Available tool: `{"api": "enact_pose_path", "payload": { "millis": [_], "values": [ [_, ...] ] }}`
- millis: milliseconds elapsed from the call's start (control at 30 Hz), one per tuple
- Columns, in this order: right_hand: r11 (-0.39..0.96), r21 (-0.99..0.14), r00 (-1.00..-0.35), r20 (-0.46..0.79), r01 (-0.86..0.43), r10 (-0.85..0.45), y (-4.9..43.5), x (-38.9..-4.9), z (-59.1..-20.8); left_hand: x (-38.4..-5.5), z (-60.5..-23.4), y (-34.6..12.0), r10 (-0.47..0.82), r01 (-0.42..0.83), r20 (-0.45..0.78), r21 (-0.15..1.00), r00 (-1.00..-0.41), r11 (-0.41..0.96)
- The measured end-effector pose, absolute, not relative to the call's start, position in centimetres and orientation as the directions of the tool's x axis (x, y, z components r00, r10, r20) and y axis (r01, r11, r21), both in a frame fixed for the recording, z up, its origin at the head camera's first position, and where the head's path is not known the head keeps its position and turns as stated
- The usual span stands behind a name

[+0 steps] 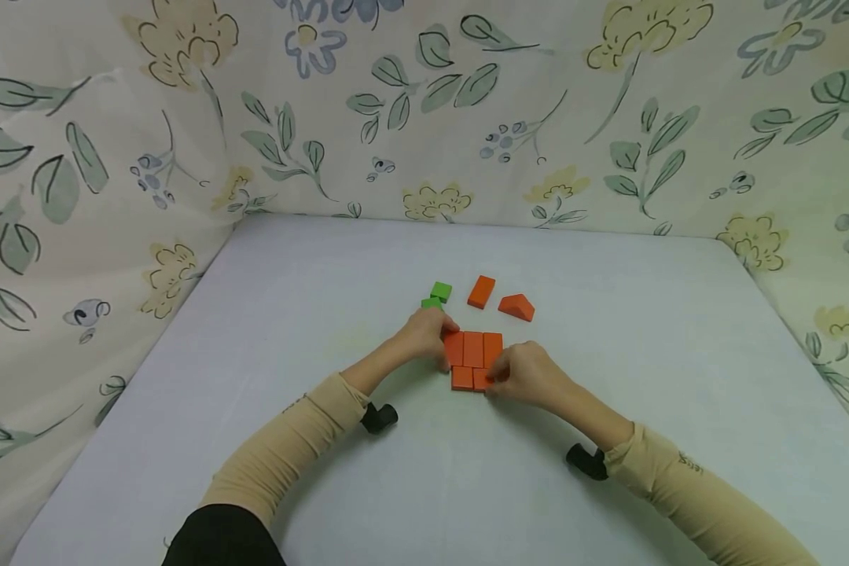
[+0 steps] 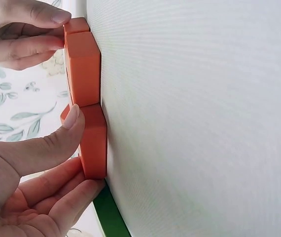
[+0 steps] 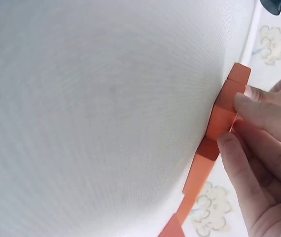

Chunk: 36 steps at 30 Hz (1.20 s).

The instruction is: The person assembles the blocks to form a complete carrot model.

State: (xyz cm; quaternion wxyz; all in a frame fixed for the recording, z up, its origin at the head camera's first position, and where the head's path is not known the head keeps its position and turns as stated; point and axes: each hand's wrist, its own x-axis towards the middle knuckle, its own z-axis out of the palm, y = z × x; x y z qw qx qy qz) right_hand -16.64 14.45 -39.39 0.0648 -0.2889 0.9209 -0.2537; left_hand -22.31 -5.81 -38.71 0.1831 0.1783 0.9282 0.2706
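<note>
On the white table, several flat orange blocks [image 1: 473, 349] lie edge to edge in two rows: taller ones at the back, smaller ones in front. My left hand [image 1: 424, 334] holds the left end of the group, its thumb at the near edge and fingers at the far end of the outer block [image 2: 95, 143]. At the front right, the fingers of my right hand [image 1: 528, 374] pinch a small orange block [image 3: 221, 121]. Part of that block is hidden by the fingers.
Behind the group lie two green blocks [image 1: 441, 292], one partly covered by the left hand. A loose orange rectangular block [image 1: 481, 292] and an orange angled block [image 1: 516, 307] lie at the back right. A floral cloth [image 1: 424, 118] hangs around the table [image 1: 325, 314].
</note>
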Motion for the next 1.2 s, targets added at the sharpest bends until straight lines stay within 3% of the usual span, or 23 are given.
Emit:
{"api": "enact_pose_path", "payload": {
  "millis": [367, 600, 867, 1200],
  "values": [
    [0.698, -0.524, -0.83, 0.031, -0.488, -0.557, 14.3, -16.7, -39.3, -22.4, -38.8, -5.9, 0.433, 0.239, -0.233, 0.568, -0.871, 0.787],
    [0.725, -0.508, -0.832, -0.029, -0.466, -0.554, 14.3, -17.5, -38.1, -22.4, -38.9, -5.9, 0.438, 0.242, -0.228, 0.575, -0.87, 0.781],
    [0.768, -0.372, -0.832, 0.022, -0.521, -0.554, 14.9, -23.0, -36.2, -22.4, -38.8, -5.9, 0.434, 0.238, -0.228, 0.577, -0.872, 0.781],
    [0.805, -0.321, -0.826, -0.103, -0.5, -0.554, 13.7, -29.2, -37.8, -22.5, -38.8, -5.8, 0.434, 0.226, -0.249, 0.579, -0.866, 0.783]
  ]
}}
